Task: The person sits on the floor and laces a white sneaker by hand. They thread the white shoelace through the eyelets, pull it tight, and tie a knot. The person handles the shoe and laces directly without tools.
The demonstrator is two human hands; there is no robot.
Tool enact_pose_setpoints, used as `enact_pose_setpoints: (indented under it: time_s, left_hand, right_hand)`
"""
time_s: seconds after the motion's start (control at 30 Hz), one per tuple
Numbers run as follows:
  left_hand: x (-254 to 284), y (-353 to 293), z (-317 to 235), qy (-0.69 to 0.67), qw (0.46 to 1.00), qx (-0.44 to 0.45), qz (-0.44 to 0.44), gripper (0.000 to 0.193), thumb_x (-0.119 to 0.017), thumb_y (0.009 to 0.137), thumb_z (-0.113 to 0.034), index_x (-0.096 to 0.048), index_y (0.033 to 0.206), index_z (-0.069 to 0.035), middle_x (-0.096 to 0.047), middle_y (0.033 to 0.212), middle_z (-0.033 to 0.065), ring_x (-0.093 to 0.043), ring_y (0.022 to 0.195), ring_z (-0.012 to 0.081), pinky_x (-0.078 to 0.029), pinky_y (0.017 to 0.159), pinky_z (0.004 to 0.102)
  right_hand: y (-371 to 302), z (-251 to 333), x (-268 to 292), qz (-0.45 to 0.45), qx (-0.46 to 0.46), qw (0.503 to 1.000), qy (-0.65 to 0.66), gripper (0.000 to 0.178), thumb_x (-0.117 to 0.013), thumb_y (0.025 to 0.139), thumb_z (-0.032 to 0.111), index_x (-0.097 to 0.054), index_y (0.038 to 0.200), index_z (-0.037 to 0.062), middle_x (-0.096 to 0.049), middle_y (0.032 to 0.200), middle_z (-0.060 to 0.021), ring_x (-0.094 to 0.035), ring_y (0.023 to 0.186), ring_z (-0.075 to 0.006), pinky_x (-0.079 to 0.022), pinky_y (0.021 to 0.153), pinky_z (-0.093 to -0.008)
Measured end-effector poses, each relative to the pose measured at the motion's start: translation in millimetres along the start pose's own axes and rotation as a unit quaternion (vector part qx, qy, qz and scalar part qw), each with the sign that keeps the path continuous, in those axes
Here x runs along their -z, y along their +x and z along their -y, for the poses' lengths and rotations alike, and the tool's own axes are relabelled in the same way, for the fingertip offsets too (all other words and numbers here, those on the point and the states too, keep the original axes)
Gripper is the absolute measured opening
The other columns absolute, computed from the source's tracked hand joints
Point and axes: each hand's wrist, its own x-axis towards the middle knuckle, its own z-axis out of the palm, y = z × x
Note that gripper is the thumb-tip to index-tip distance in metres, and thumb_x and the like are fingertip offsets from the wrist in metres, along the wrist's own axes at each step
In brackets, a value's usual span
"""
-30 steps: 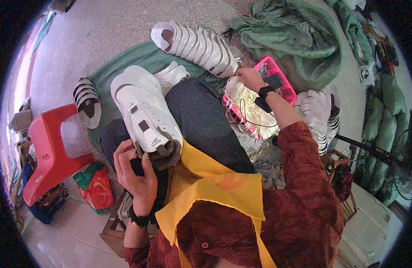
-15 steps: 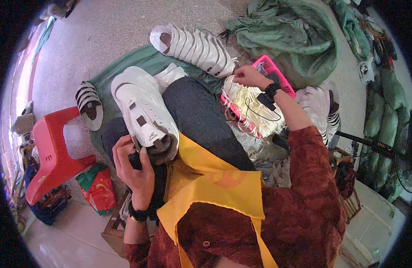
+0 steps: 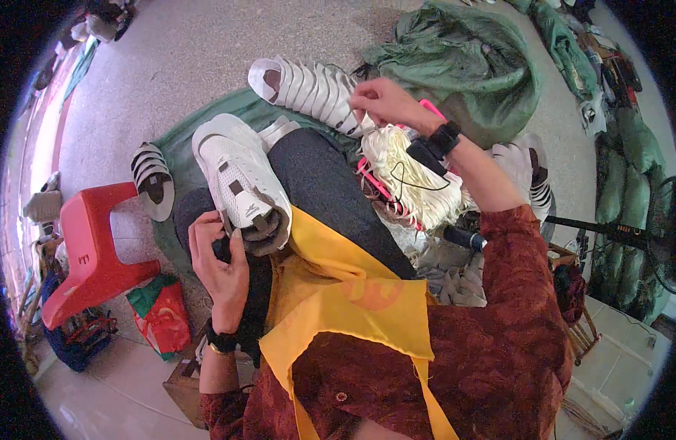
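up and leftward from over the pink basket (image 3: 432, 110), the right hand (image 3: 385, 103) has moved beside the white uppers (image 3: 308, 92) in the head view; its fingers curl together, but whether they grasp anything i cannot tell. the left hand (image 3: 222, 271) pinches the white shoe (image 3: 257, 183), resting on the lap (image 3: 316, 165), at its near end.

Marks in three spots, from where I'm standing!
There's a dark logo (image 3: 252, 210) with tiny lettering on the shoe (image 3: 241, 170), a dark mark (image 3: 83, 259) on the red stool (image 3: 96, 238), an orange print (image 3: 378, 293) across the yellow apron (image 3: 327, 314).
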Motion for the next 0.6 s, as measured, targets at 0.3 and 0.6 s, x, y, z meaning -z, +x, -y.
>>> enact_pose_setpoints:
  time_s: [0.3, 0.6]
  left_hand:
    - [5, 4, -3, -0.044, 0.999, 0.012, 0.025, 0.016, -0.064, 0.085, 0.005, -0.053, 0.095, -0.001, -0.062, 0.112, 0.0120, -0.059, 0.095, 0.0190, -0.047, 0.086, 0.0287]
    - [29, 35, -21, -0.129, 0.990, -0.048, -0.008, 0.017, -0.060, 0.090, 0.008, -0.054, 0.103, -0.001, -0.061, 0.119, 0.0117, -0.058, 0.107, 0.0171, -0.046, 0.096, 0.0282]
  right_hand:
    - [12, 106, -6, -0.054, 0.297, 0.941, 0.153, 0.025, -0.058, 0.103, 0.023, -0.069, 0.095, 0.0010, -0.071, 0.086, -0.0026, -0.064, 0.072, -0.0073, -0.053, 0.066, -0.0243]
    - [-13, 222, 10, -0.030, 0.553, 0.826, 0.105, 0.023, -0.061, 0.103, 0.025, -0.066, 0.107, 0.0024, -0.068, 0.097, -0.0058, -0.063, 0.084, -0.0096, -0.053, 0.076, -0.0282]
